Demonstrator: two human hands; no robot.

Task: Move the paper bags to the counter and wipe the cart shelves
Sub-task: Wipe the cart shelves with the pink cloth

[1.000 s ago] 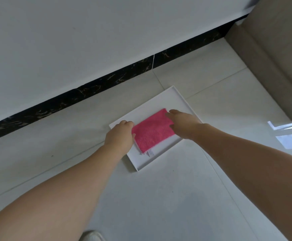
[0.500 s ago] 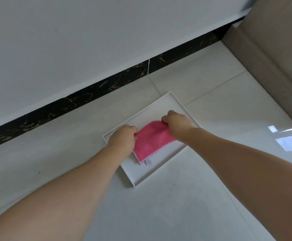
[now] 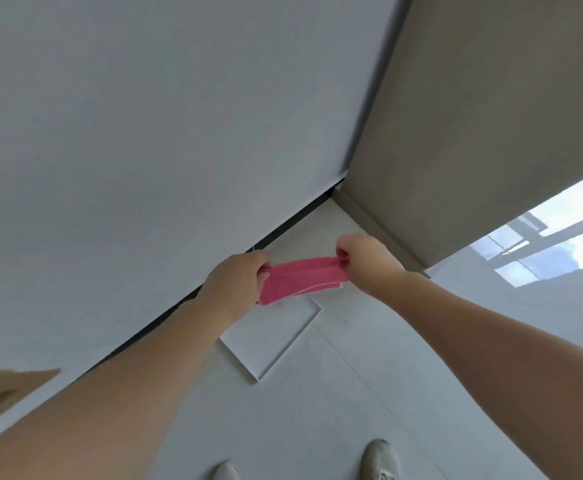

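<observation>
Pink cloth is up in the air now; half a second ago it lay on the white tray on the floor. Left hand pinches one end, and right hand pinches the other, pulling it flat. I think wiping the cart shelves comes next. No cart or paper bags show here.

A bright pink cloth, edged with a thin white line, is stretched between two hands. Below the hands lies a plain white tray on pale grey floor tiles. A black skirting strip runs under the white wall; beige panelling stands right of the hands.
</observation>
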